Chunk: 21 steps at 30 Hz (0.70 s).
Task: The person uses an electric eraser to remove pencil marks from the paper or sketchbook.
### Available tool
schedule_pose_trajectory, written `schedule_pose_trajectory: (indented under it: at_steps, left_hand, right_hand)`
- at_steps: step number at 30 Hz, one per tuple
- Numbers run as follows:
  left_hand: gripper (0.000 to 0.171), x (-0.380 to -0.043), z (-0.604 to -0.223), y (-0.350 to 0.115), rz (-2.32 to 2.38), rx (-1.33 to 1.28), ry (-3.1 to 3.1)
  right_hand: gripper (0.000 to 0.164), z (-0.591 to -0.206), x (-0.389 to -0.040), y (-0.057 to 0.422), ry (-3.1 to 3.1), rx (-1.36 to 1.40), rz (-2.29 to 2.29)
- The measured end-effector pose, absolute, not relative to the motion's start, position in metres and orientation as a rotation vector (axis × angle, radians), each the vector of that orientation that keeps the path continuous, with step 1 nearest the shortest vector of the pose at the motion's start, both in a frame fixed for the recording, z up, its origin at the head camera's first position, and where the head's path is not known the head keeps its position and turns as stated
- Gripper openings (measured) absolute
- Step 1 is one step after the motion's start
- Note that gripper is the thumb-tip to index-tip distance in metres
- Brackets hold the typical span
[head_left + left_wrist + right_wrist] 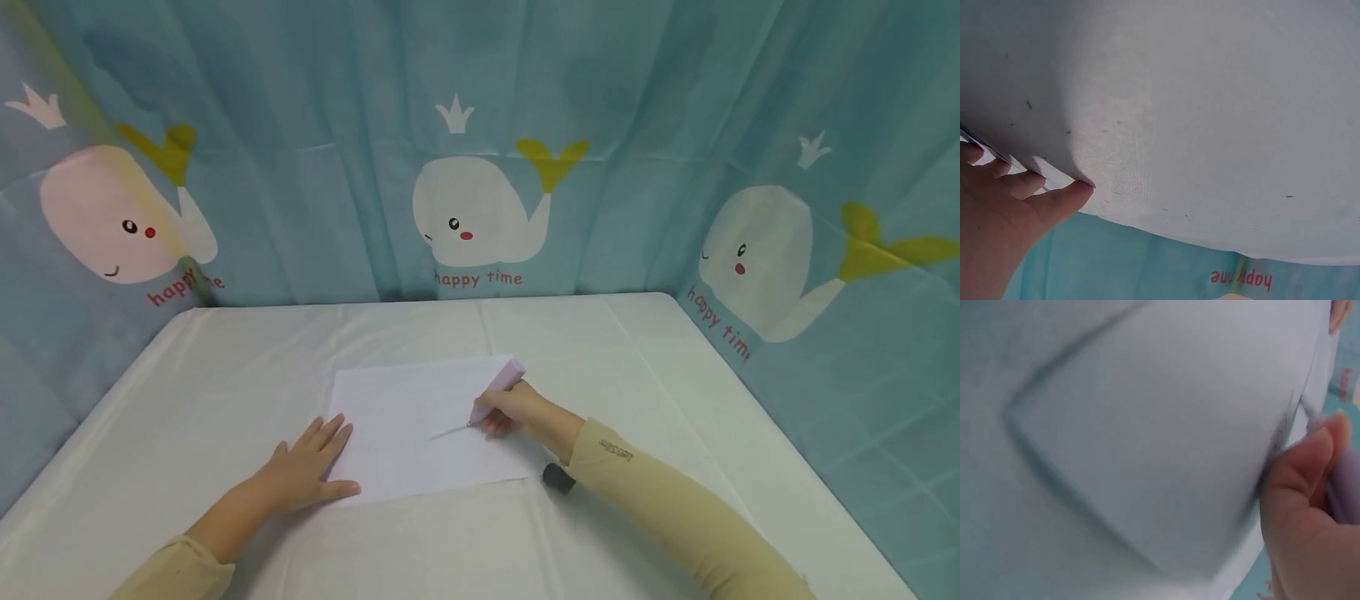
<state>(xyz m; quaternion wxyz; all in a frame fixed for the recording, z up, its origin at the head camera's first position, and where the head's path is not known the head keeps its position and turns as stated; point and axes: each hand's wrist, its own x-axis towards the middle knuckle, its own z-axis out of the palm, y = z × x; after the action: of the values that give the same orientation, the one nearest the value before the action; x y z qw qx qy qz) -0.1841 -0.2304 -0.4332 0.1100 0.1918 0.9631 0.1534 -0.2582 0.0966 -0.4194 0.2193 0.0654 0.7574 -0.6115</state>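
I pinch a pale lilac, thick-barrelled pen [506, 377] in my right hand [521, 410], its tip on a white rectangular sheet of paper [397, 392], right of the sheet's middle. My left hand [307, 471] lies flat with fingers spread and holds nothing; its fingertips touch the paper's left edge, its thumb the near left corner.

Past the paper's far edge, a white cloth-covered table [240, 367] runs on to its back rim; more white cloth stretches to the left, to the right and on the near side of the sheet. At the paper's near right corner lies a short black cylinder [558, 478], close under my beige right sleeve [660, 508]; from above I can't quite tell whether it touches the sheet. Beyond the paper and on both flanks, a blue-green printed curtain [337, 167] hangs around the table.

I count one sheet, one pen, one black cylinder and one thin dark line [448, 432] on the paper, running left from the pen's tip. The curtain shows three white whales, each with a crown above and red lettering below.
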Motion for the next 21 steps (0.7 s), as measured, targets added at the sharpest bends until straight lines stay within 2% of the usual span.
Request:
schedule_pose_trajectory:
  at_steps: [21]
  left_hand:
    - [0.095, -0.1838, -0.4359, -0.2324, 0.458, 0.563, 2.835]
  right_hand:
    - [0.016, -0.419, -0.2571, 0.0941, 2.087, 0.153, -1.678]
